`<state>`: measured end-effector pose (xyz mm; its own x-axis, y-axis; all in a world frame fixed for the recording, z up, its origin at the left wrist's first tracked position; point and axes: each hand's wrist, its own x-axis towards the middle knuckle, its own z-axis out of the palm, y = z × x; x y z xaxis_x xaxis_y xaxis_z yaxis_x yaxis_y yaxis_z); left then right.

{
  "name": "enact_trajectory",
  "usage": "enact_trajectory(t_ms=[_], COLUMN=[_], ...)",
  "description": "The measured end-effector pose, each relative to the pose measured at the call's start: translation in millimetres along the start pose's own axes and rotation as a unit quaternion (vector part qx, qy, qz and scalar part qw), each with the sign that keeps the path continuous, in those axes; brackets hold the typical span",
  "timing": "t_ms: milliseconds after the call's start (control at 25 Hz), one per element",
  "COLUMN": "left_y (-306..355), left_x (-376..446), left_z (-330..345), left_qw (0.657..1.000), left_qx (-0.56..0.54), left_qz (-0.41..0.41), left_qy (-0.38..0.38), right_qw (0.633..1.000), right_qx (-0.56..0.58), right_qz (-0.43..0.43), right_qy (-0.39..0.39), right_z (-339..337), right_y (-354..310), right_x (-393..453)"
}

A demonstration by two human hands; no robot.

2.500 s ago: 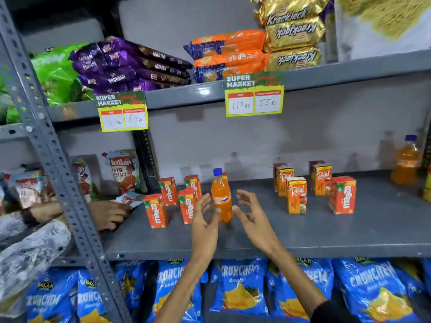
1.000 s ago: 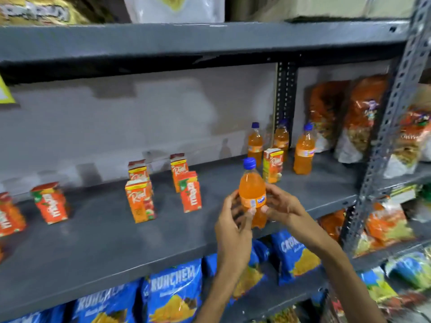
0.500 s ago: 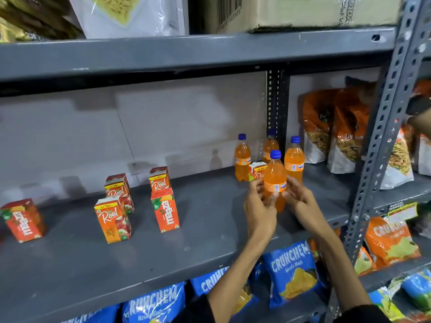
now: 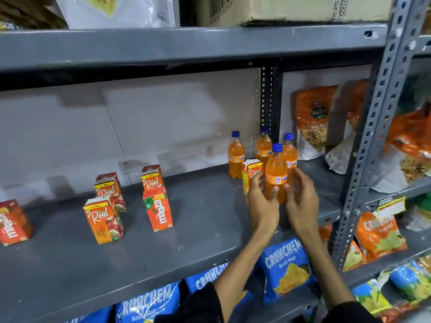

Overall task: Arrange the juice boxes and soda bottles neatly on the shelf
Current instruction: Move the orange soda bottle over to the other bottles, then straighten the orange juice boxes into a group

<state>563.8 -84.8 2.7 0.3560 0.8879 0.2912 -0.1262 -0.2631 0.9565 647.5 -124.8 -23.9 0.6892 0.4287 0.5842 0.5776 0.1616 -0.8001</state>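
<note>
An orange soda bottle (image 4: 276,176) with a blue cap stands upright at the right end of the grey shelf (image 4: 198,231). My left hand (image 4: 263,203) and my right hand (image 4: 302,201) cup it from either side, thumbs on its lower part. Three more soda bottles (image 4: 236,157) (image 4: 263,146) (image 4: 291,155) stand just behind it. A Real juice box (image 4: 250,174) sits by my left fingers. Further left stand a Maaza box (image 4: 158,212), three Real boxes (image 4: 103,221) (image 4: 109,188) (image 4: 152,179) and another Maaza box (image 4: 12,222).
A perforated grey upright (image 4: 373,136) bounds the shelf on the right, with orange snack bags (image 4: 313,122) beyond it. Blue Crunchem bags (image 4: 285,269) fill the shelf below. A cardboard box (image 4: 291,8) sits on the shelf above.
The bottle went with both hands from the left part of the shelf to the right end, beside the other bottles. It has dropped lower since half a second ago and my fingers have loosened.
</note>
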Motion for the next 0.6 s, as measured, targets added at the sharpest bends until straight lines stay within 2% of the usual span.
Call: enact_trajectory(t_ms=[80,120,200,360,480,600], left_y=[3,5,6,9,17,20], left_x=[-8,-12,-22,-38,-45,-51], left_z=[-10,-18,-42,-114,-170,-217], left_qw=[1.0,1.0,0.999,0.992,0.98,0.96], left_qx=[0.006,0.013,0.025,0.024,0.018,0.055], left_qz=[0.01,0.02,0.043,0.085,0.102,0.125], left_qy=[-0.01,-0.01,0.006,0.09,0.172,0.243], right_qw=[0.996,0.993,0.993,0.986,0.957,0.934], right_qx=[-0.009,-0.001,0.026,0.125,0.227,0.23], right_qz=[-0.047,-0.064,-0.087,-0.091,-0.039,-0.026], right_qy=[0.081,0.096,0.079,-0.059,-0.179,-0.273], right_z=[6,9,20,61,101,138], right_y=[-10,-15,-29,-61,-84,-101], right_x=[-16,-23,-35,-50,-64,-78])
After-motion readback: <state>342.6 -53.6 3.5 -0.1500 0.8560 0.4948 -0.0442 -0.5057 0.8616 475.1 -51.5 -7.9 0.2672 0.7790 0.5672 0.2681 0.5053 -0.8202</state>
